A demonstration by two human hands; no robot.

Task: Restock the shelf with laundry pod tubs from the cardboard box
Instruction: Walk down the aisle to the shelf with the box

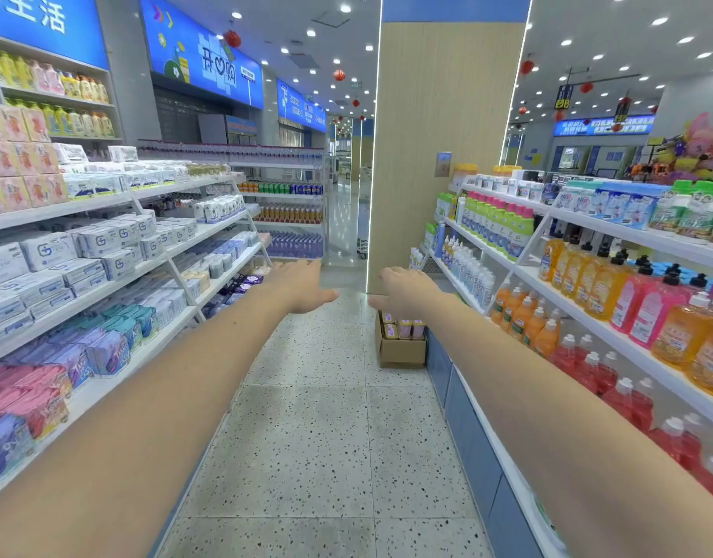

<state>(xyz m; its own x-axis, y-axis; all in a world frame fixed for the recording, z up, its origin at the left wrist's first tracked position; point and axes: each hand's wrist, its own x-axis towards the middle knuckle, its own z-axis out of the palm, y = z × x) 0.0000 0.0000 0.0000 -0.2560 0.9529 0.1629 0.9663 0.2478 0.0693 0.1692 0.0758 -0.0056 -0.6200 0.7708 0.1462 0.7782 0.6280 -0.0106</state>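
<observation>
My right hand [405,294] covers the far top edge of the cardboard box [401,350], so I can't see how many tubs [405,328] sit at its back. Their labels are too small to read. The box's right side is hidden against the base of the right shelf [459,380]. Both my upper arms are cut off by the bottom corners. My left hand [302,287] hides the floor behind it. The far aisle's bottles are too small to tell apart.
</observation>
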